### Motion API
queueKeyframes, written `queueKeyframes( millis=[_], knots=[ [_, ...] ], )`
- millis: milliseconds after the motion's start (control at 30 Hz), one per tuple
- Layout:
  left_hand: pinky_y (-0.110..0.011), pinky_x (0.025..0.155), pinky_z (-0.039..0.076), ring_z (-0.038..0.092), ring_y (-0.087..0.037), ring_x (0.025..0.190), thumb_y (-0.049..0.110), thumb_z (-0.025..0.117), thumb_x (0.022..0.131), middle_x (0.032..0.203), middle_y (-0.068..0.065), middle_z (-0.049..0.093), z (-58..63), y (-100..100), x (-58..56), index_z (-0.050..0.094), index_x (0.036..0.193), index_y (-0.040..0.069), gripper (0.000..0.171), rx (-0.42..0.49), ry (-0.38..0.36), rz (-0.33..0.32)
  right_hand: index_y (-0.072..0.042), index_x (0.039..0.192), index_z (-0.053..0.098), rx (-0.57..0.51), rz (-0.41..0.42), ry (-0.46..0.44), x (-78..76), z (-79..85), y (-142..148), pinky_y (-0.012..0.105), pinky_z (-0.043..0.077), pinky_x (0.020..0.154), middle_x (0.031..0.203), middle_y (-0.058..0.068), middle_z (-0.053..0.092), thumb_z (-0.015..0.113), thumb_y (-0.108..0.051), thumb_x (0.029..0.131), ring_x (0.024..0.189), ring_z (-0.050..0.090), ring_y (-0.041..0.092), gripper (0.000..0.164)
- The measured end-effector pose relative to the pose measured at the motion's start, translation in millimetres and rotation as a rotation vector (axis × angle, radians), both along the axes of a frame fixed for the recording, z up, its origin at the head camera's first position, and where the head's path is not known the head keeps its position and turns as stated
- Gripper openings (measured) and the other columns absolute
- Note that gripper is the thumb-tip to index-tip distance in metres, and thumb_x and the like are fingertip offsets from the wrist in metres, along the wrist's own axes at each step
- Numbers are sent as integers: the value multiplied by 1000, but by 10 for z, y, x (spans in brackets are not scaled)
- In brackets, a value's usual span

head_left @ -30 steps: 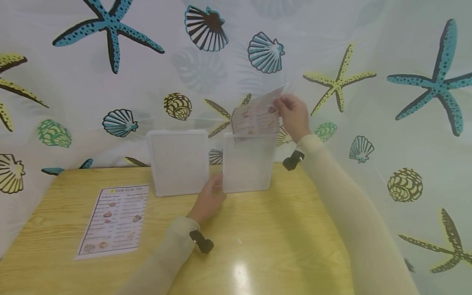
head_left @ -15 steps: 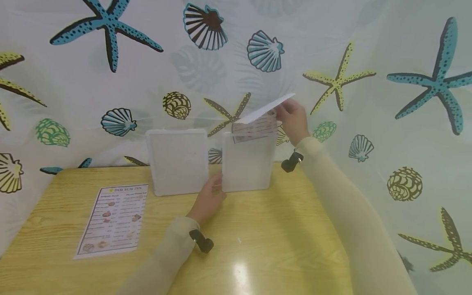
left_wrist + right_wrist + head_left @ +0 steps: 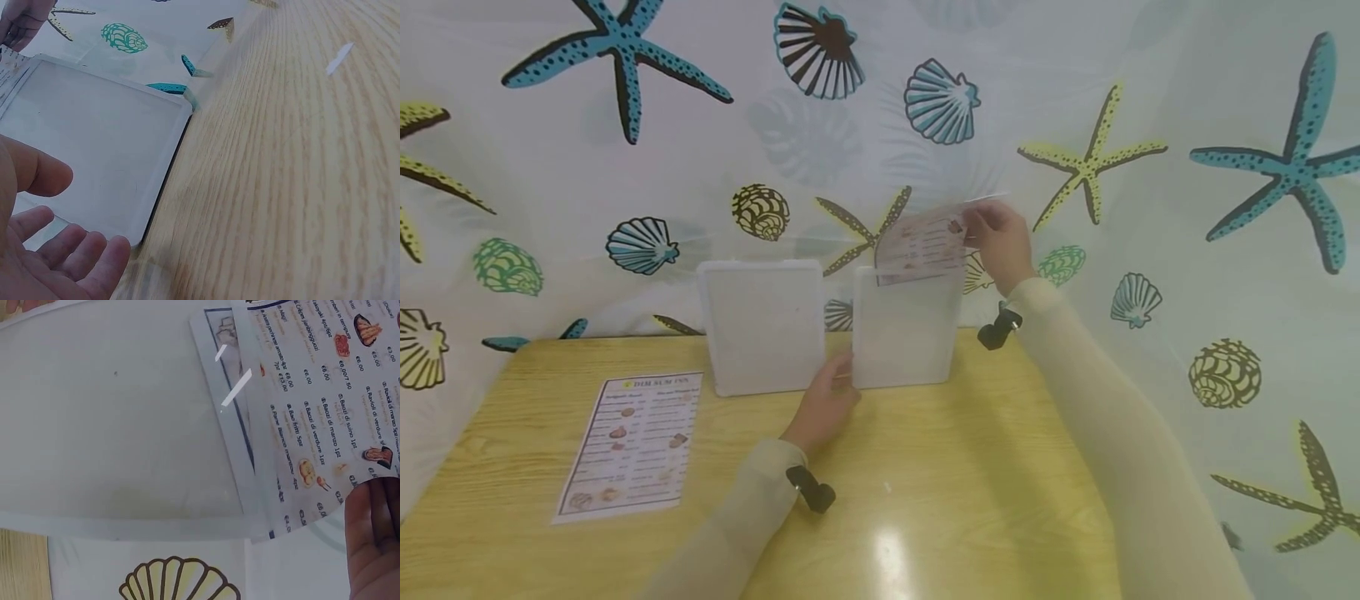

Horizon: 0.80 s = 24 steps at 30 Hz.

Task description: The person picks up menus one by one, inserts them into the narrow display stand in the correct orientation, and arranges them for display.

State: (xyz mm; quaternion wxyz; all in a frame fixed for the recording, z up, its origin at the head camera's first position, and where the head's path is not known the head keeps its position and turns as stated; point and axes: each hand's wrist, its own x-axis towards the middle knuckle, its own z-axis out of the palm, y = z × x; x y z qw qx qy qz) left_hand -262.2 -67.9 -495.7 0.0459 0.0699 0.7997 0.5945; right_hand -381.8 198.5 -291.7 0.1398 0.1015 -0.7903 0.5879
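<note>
My right hand (image 3: 1000,237) pinches the upper right edge of a printed menu sheet (image 3: 917,242). The sheet's lower end sits in the top of a translucent plastic sign holder (image 3: 902,342), which stands on the table. Its upper part bows above the holder, and the right wrist view shows the printed menu (image 3: 312,394) partly overlapping the holder (image 3: 125,412). My left hand (image 3: 826,404) rests at the holder's lower left edge. In the left wrist view its fingers (image 3: 81,250) are loosely bent at the edge, with the thumb spread apart.
A second white sign holder (image 3: 766,329) stands just to the left. A Dim Sum Inn menu (image 3: 632,446) lies face up on the wooden table (image 3: 955,492). Behind hangs a curtain (image 3: 865,158) printed with shells and starfish.
The sheet's top flopped forward, showing its white back half a second ago, and is now bent back with its print visible. The right hand dipped slightly; the left hand stayed in place.
</note>
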Motion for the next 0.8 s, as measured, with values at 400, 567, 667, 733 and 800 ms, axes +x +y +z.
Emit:
queueKeyframes(
  millis=[400,567,667,733,800],
  knots=[
    [-56,120,35,43,-35,144,11,58,100,159,-13,41,-17,-3,-7,32,160,14,66,-5,-8,0,-7,143,59,-42,10,-14,192,254,-122,34,57,100,141,11,63,55,-18,107,124,64,22,37],
    [-56,120,36,43,-36,144,10,58,100,160,-14,40,-25,7,-11,32,161,13,66,-1,-3,-2,-7,141,60,-76,0,-4,118,118,-35,35,57,100,137,12,65,57,-22,107,121,65,22,38],
    [-56,120,36,43,-36,144,10,58,100,160,-14,40,-20,8,-13,32,161,13,66,-2,-8,-1,-7,135,64,-96,-13,-11,65,30,0,34,57,100,131,10,68,60,-23,105,114,68,21,34],
    [-56,120,36,43,-36,144,10,59,100,160,-14,40,-11,5,-12,32,161,13,66,-6,-7,0,-4,131,65,-121,-5,-6,40,-10,-1,34,58,98,124,11,69,62,-21,104,110,69,22,32],
    [-56,120,36,43,-36,144,10,59,100,160,-14,40,-9,-2,-12,32,161,12,66,-16,0,-1,-2,130,65,-146,24,9,22,-26,-20,35,58,98,121,13,69,63,-18,104,111,69,23,31]
  ],
)
